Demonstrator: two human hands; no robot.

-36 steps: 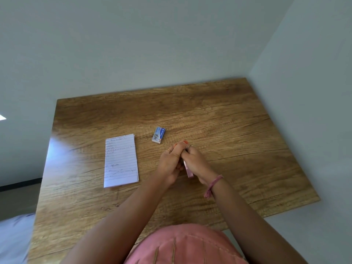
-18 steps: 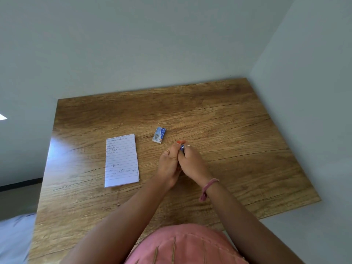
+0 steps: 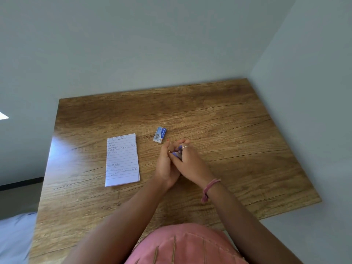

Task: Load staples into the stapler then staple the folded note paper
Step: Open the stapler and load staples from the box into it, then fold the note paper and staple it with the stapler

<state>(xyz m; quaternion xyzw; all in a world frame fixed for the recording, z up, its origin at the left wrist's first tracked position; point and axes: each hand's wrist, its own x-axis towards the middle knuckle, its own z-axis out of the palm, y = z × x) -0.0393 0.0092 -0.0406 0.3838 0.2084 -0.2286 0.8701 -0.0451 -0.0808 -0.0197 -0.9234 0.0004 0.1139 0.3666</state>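
Note:
A small purple stapler (image 3: 176,153) shows only as a sliver between my two hands at the table's middle. My left hand (image 3: 166,164) and my right hand (image 3: 190,162) are pressed together around it, fingers curled. Most of the stapler is hidden by my fingers, so I cannot tell whether it is open. The blue and white staple box (image 3: 160,134) lies just beyond my fingertips, apart from them. The folded lined note paper (image 3: 122,160), with handwriting on it, lies flat to the left of my hands.
The wooden table (image 3: 228,130) sits in a corner, with walls behind and to the right. Its front edge runs near my body. A pink band is on my right wrist (image 3: 210,187).
My hands have closed tighter around the stapler; the pink part seen below my right hand a second ago is now hidden. The paper and staple box have not moved.

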